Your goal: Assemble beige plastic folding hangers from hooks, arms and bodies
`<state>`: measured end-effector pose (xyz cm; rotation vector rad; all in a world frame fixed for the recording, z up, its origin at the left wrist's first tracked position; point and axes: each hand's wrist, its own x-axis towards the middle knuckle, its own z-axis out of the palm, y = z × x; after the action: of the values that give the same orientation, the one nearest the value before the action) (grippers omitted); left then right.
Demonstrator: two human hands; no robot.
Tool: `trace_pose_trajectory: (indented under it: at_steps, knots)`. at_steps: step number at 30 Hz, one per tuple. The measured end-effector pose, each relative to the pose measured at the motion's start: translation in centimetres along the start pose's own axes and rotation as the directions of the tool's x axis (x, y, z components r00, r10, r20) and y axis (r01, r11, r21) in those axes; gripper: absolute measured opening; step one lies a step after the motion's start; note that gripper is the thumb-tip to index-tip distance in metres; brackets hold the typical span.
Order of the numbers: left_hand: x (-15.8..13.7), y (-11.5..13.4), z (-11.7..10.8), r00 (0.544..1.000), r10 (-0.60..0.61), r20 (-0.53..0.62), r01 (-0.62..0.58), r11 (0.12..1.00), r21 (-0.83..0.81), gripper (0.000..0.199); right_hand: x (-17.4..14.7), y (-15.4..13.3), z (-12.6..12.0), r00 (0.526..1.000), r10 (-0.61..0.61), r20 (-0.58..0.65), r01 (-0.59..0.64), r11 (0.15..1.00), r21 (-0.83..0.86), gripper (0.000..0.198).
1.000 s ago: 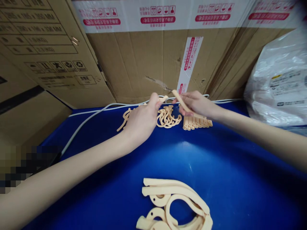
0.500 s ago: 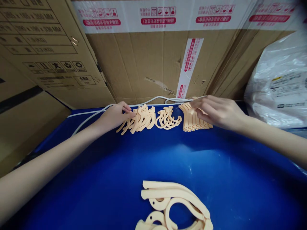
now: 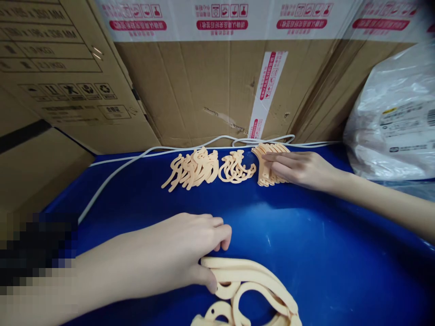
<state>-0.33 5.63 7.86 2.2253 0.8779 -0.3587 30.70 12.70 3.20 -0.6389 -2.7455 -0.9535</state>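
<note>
My left hand (image 3: pixel 190 246) is over the near group of beige plastic folding-hanger pieces (image 3: pixel 248 274). Its thumb lies by the ends of two long curved arms, apart from the bent fingers, and it holds nothing that I can see. At the back, my right hand (image 3: pixel 301 170) lies with outstretched fingers on a row of curved hanger arms (image 3: pixel 263 174), partly covering it. Left of that row sit a small pile of hook-shaped pieces (image 3: pixel 236 167) and a larger pile of curved pieces (image 3: pixel 200 167).
A white cable (image 3: pixel 163 148) runs behind the piles along the blue surface (image 3: pixel 163 280). Cardboard boxes (image 3: pixel 190 86) wall off the back and left. Clear plastic wrapping with a label (image 3: pixel 394 117) stands at the right. A pixelated dark patch covers the left edge.
My left hand has left the far-left pile and come toward me to the near hanger pieces. My right hand has lowered and flattened over the row of arms. The view has shifted slightly.
</note>
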Motion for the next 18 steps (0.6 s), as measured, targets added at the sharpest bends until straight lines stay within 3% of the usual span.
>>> trace_pose_trajectory:
  at_steps: [3, 8, 13, 15, 18]
  knots:
    - [0.2, -0.4, -0.4, 0.999, 0.009, 0.042, -0.007, 0.999, -0.033, 0.012, -0.1, 0.0, 0.0, 1.000, 0.014, 0.020, -0.014, 1.000, 0.025, 0.029]
    - [0.5, -1.2, -0.9, 1.000, 0.019, 0.011, -0.018, 0.998, -0.061, 0.003, -0.3, 0.4, -0.2, 0.993, 0.083, 0.084, -0.092, 0.989, 0.118, 0.032]
    - [1.1, -1.5, -1.0, 0.999, 0.043, -0.019, -0.045, 0.991, -0.122, 0.012, 1.4, -2.3, -2.6, 0.974, 0.209, 0.088, -0.226, 0.920, 0.320, 0.029]
    - [1.5, -1.4, -1.0, 0.994, 0.082, -0.066, -0.093, 0.981, -0.171, 0.013, 2.6, -4.4, -4.1, 0.949, 0.291, 0.124, -0.313, 0.811, 0.495, 0.025]
    - [2.5, -1.0, -1.0, 0.967, 0.098, -0.233, -0.180, 0.916, -0.360, 0.015, 4.0, -7.0, -5.7, 0.893, 0.323, 0.314, -0.441, 0.486, 0.754, 0.030]
